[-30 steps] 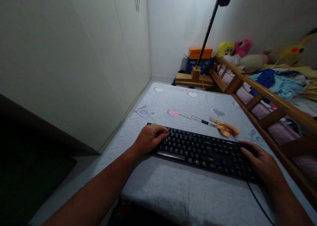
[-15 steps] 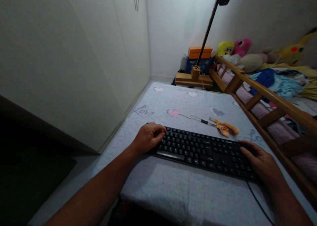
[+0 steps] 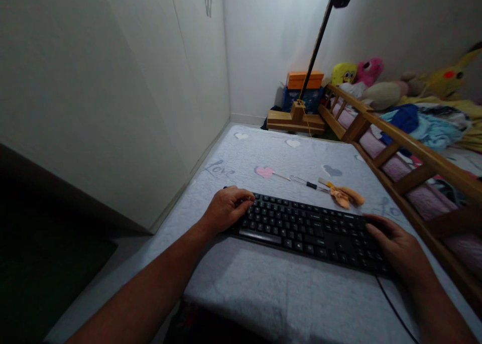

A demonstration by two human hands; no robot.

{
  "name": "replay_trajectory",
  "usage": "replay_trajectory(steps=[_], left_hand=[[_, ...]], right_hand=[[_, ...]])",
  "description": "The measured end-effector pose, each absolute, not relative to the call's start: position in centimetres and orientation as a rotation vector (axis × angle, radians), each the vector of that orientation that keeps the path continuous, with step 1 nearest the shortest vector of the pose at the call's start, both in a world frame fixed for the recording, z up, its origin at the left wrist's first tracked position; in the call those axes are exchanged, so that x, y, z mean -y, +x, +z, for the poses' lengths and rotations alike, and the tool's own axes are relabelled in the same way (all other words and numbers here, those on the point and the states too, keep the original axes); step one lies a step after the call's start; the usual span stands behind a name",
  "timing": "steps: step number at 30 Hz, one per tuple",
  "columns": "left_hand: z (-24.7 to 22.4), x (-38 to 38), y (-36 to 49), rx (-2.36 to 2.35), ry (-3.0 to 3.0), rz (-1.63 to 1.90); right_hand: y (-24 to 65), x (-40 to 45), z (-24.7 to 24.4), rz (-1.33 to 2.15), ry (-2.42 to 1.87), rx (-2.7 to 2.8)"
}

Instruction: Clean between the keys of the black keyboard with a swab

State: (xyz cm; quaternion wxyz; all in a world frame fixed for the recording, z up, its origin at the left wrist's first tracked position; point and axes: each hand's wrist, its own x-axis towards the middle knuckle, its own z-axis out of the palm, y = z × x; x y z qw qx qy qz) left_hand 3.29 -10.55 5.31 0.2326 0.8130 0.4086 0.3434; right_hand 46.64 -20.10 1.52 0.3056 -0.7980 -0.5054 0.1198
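Note:
A black computer keyboard [image 3: 301, 228] lies on the light blue bedspread, keys up, its long side slanting slightly down to the right. My left hand [image 3: 230, 208] is closed over its left end, with the thumb near the top corner keys. Around the right end is my right hand [image 3: 395, 246], thumb over the number pad side and fingers partly hidden behind the edge. A black cable [image 3: 391, 304] runs from the near right side toward me. Beyond the keyboard lie an orange cloth [image 3: 344, 196], a brush with a yellow handle [image 3: 324, 182] and a thin tool with a black grip [image 3: 311, 185].
A white wardrobe [image 3: 150, 83] borders the left side. On the right, a wooden bed rail [image 3: 414, 153] encloses clothes and plush toys [image 3: 344, 74]. At the back stand a wooden lamp base [image 3: 295, 119] with a black pole and an orange box [image 3: 304, 79].
Hardly anything differs. Both hands stay at the keyboard's ends, and the whole view has shifted by a tiny amount.

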Motion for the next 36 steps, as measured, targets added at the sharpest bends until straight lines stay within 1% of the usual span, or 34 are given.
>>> replay_trajectory(steps=[9, 17, 25, 36], left_hand=[[5.25, 10.59, 3.39, -1.083, 2.268, 0.949], [5.48, 10.75, 3.65, -1.038, 2.262, 0.942], [5.60, 10.79, 3.72, -1.033, 2.250, 0.922], [5.41, 10.69, 3.51, -0.980, 2.261, 0.914]], right_hand=[[46.26, 20.17, 1.97, 0.300, -2.130, 1.341], [46.82, 20.08, 1.38, 0.243, -2.086, 1.385], [46.33, 20.14, 1.92, 0.312, -2.118, 1.338], [46.74, 20.10, 1.45, 0.270, -2.075, 1.367]])
